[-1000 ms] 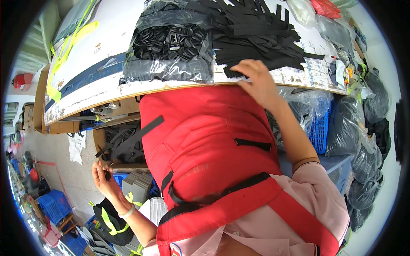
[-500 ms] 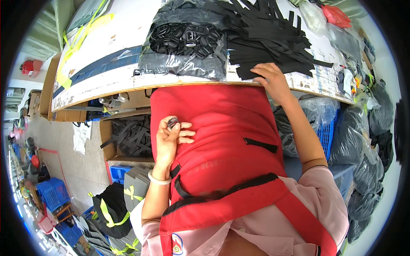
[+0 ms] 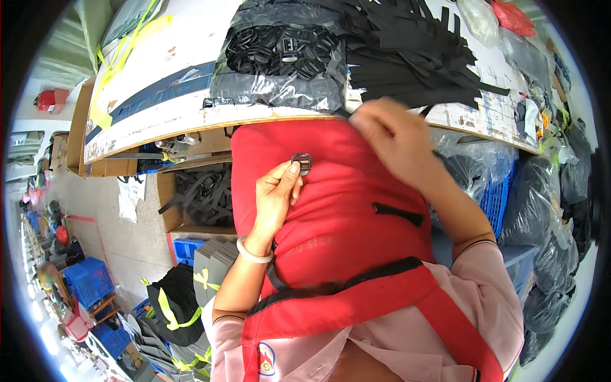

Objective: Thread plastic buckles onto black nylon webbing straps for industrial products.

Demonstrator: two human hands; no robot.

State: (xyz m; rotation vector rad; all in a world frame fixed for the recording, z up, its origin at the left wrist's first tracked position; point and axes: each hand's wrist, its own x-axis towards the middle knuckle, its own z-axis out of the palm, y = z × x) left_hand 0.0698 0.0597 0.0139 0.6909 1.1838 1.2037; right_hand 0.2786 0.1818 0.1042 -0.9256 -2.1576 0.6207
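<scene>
Over my lap, my left hand (image 3: 273,196) pinches a small black plastic strap buckle (image 3: 301,164) between thumb and fingertips, its slots showing. My right hand (image 3: 400,143), smeared by motion, is at the table's front edge, fingers closed and pointing left. A short dark end of a black webbing strap (image 3: 343,113) juts out from its fingertips. Just beyond lies a heap of cut black webbing straps (image 3: 417,60). Left of that heap, an opened plastic bag (image 3: 273,92) holds a pile of black buckles (image 3: 261,54).
The white table (image 3: 159,70) has a worn front edge. A red apron (image 3: 331,210) covers my lap, a loose black strip on it. Below the table at left stands a cardboard box of black straps (image 3: 203,194). Blue crates and full plastic bags (image 3: 531,197) stand at right.
My right hand has come off the strap heap, moving left and toward me with a strap end in its fingers. My left hand has moved up and right, turning the buckle outward at its fingertips.
</scene>
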